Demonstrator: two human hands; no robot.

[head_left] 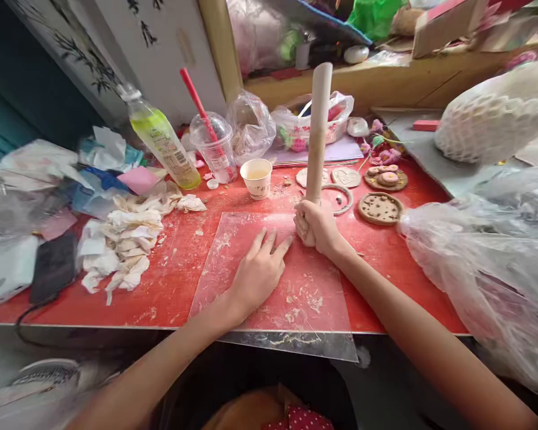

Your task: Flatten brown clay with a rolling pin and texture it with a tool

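My right hand [317, 227] is wrapped around the lower end of a pale rolling pin [319, 137], which stands nearly upright above the far right part of a clear plastic sheet [269, 310]. Fingers stretched out, my left hand [259, 269] lies palm down on that sheet. Dried clay smears mark the sheet, whose near corner hangs past the table edge. Beyond my right hand, a clay ring [347, 200] lies partly behind the pin. Round clay pieces, one a spotted disc [380, 209] and another a disc with pink shapes [386, 178], sit to its right.
A paper cup [256, 179], a lidded plastic cup [215, 149] with a red straw and a tilted green drink bottle [164, 140] stand at the back. Crumpled tissues [128, 239] and a black phone [52, 269] are on the left. Plastic bags [466, 257] crowd the right side.
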